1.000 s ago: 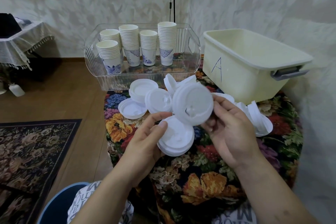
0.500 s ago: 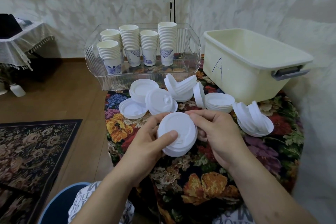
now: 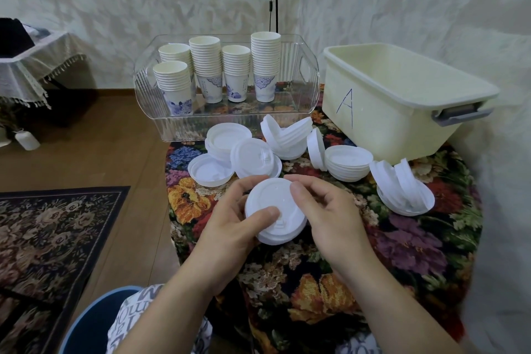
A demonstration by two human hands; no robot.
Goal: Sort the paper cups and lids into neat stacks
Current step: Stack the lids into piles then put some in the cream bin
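A clear plastic bin [image 3: 301,100] at the table's far edge holds five upright stacks of paper cups [image 3: 265,66], mouths up. Beside it on the right stands a cream tub [image 3: 373,112] marked "A"; its contents are hidden. Near the table's front, both hands grasp a small stack of white lids [image 3: 274,210], tops facing up. The left hand [image 3: 230,236] curls round its left rim, thumb pressing the top. The right hand [image 3: 330,218] pinches the right rim. Loose lid piles [image 3: 349,162] lie behind on the floral tablecloth [image 3: 402,253].
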